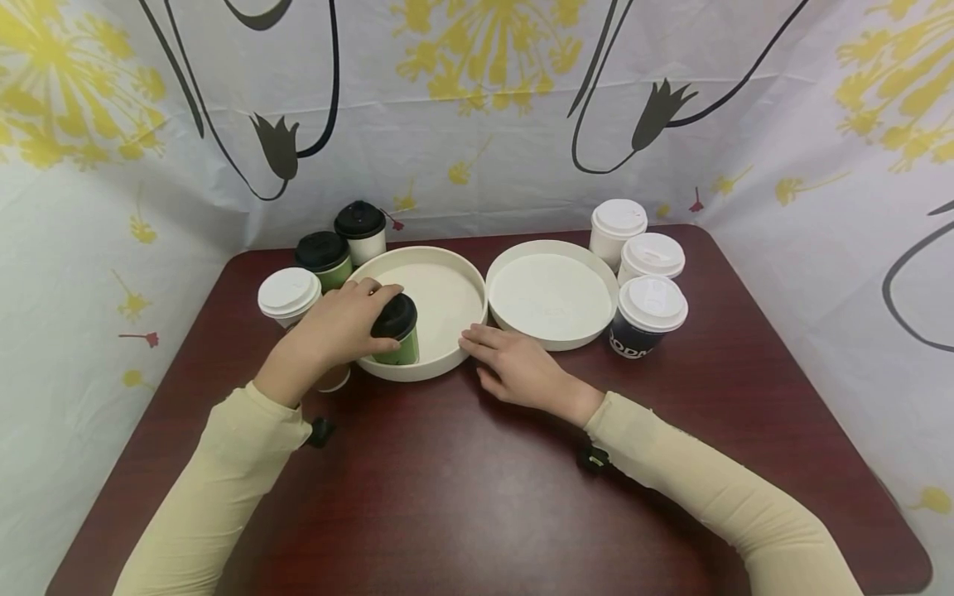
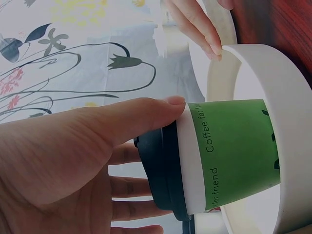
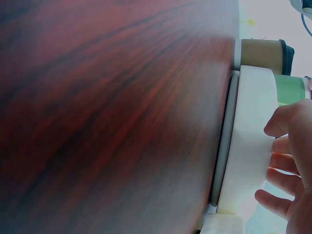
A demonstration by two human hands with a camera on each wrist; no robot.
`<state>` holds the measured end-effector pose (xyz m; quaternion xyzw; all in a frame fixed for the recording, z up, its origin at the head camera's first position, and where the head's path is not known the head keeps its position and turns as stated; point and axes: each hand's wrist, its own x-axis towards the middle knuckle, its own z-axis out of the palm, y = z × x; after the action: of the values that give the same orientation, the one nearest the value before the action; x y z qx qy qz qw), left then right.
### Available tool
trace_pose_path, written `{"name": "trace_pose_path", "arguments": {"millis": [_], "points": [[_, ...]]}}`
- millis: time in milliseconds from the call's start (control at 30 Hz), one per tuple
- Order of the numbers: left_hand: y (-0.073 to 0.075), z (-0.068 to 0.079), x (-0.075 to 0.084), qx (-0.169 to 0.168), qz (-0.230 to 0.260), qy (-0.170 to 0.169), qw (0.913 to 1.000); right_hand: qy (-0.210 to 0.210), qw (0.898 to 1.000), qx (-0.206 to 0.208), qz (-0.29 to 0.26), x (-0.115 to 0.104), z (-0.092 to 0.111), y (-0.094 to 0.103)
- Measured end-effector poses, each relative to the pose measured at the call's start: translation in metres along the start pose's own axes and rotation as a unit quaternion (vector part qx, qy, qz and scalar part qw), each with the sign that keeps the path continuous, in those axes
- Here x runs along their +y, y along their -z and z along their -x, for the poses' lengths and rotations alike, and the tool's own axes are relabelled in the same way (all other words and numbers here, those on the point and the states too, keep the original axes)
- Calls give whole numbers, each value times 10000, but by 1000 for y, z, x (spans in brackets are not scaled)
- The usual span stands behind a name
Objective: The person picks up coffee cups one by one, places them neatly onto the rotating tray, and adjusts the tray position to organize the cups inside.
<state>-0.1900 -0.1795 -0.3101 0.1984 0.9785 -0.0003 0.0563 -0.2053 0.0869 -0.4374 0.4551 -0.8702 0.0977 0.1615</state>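
My left hand (image 1: 328, 331) grips a green paper coffee cup (image 2: 234, 151) by its black lid (image 2: 163, 170), thumb on one side and fingers round the other. The cup stands upright inside the left round cream tray (image 1: 455, 285), near its front left wall. Printed on its side are the words "Coffee for friend". My right hand (image 1: 522, 370) rests its fingertips on the front right rim of the same tray, fingers loosely extended. In the right wrist view, that hand (image 3: 295, 165) is beside the tray's pale outer wall (image 3: 251, 131).
A second round tray (image 1: 551, 290) adjoins on the right. Behind the left hand are a white-lidded cup (image 1: 289, 294), a green cup (image 1: 325, 255) and a white cup (image 1: 363, 230) with black lids. A brown cup (image 3: 261, 53) stands beside the left tray. Three white-lidded cups (image 1: 652, 310) line the right.
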Motion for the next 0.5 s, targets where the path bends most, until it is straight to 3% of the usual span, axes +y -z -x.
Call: {"name": "trace_pose_path", "arguments": {"millis": [500], "points": [[-1,2,2,-82,72,106,9999,69,9999,76,-20,-1,0,0]]}}
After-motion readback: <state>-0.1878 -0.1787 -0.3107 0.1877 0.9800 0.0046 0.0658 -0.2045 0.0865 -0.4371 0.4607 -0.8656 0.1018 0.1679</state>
